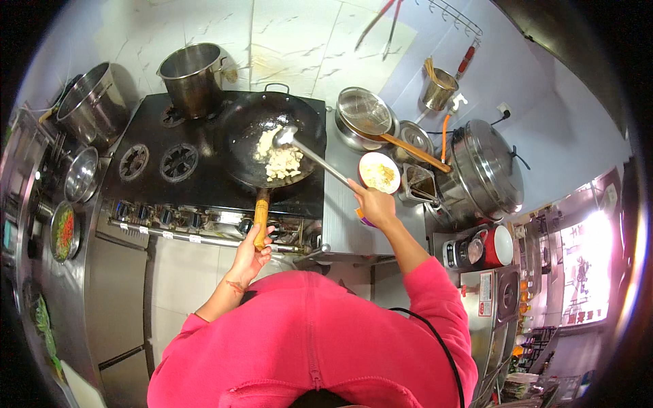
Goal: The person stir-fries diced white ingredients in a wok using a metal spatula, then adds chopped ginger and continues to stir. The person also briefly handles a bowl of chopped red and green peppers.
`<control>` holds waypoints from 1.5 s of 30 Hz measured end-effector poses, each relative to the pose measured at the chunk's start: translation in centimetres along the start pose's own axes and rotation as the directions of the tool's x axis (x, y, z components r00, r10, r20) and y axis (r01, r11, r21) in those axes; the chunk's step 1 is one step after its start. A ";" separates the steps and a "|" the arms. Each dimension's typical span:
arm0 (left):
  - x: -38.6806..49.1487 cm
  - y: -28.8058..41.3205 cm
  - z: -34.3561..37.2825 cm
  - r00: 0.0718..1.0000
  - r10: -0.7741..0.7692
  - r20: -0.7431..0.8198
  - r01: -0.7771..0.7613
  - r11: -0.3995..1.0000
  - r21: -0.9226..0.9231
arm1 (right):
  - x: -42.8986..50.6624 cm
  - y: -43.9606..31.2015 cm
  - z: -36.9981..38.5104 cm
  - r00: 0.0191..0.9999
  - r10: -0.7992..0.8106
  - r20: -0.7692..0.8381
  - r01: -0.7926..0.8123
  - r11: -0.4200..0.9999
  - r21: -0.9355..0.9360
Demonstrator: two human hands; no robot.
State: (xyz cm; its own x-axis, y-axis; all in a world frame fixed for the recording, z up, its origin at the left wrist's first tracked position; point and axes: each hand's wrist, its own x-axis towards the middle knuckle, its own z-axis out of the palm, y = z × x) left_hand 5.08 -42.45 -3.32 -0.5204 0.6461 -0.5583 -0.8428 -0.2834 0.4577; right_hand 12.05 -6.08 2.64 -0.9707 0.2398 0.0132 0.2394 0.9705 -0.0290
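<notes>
A black wok (245, 137) sits on the right side of the stove. My left hand (250, 255) is closed around its wooden handle (261, 214). The handle of a long metal ladle (324, 164) is gripped in my right hand (376, 205). The ladle's bowl rests among pale, chopped food pieces (283, 164) in the wok. Beside my right hand, on the metal counter, stands a red-rimmed white bowl (379, 173) with pale yellow and brown contents. A small orange and purple packet lies partly hidden under that hand.
A tall steel pot (191, 81) stands on the back of the stove, near bare burners (178, 162). Right of the wok are a wire strainer (364, 109) with a wooden handle, a metal container (418, 182) and a large lidded pot (474, 168). Chopped vegetables (65, 232) lie far left.
</notes>
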 end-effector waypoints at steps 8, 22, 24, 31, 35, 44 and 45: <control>0.3 0.2 0.6 1.000 -0.025 0.017 0.024 0.999 0.033 | -0.7 1.6 6.9 0.999 0.016 0.042 -0.039 0.771 0.635; 0.5 0.5 -0.3 0.995 -0.078 0.056 0.076 0.997 0.027 | -11.7 -0.6 -14.1 0.913 0.099 0.396 -0.285 0.849 0.445; 0.5 0.5 -0.3 0.995 -0.090 0.053 0.088 0.996 0.026 | -10.9 -0.5 -12.6 0.931 0.066 0.359 -0.199 0.916 0.349; 0.7 0.1 -0.6 0.993 -0.094 0.068 0.093 0.995 0.025 | -3.9 -5.0 -0.1 0.965 0.146 0.217 -0.207 0.934 0.291; 0.8 0.1 -0.7 0.993 -0.078 0.086 0.076 0.997 0.028 | -0.3 -5.1 4.8 0.990 0.139 0.023 -0.127 0.806 0.579; 0.4 0.2 -0.2 0.997 -0.003 0.073 0.002 1.000 0.014 | 2.2 -7.9 7.4 0.969 0.119 0.214 -0.239 0.658 0.714; 0.4 0.3 -0.3 0.998 -0.005 0.069 0.003 1.000 0.018 | 1.6 -8.0 7.4 0.966 0.069 0.249 -0.228 0.684 0.693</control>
State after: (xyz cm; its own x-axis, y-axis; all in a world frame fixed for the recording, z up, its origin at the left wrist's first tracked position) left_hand 4.59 -42.47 -3.64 -0.5057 0.6951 -0.5110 -0.8419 -0.2683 0.4682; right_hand 8.47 -13.70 -4.55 -0.9260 0.2928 -0.2382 0.3712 0.5917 -0.7157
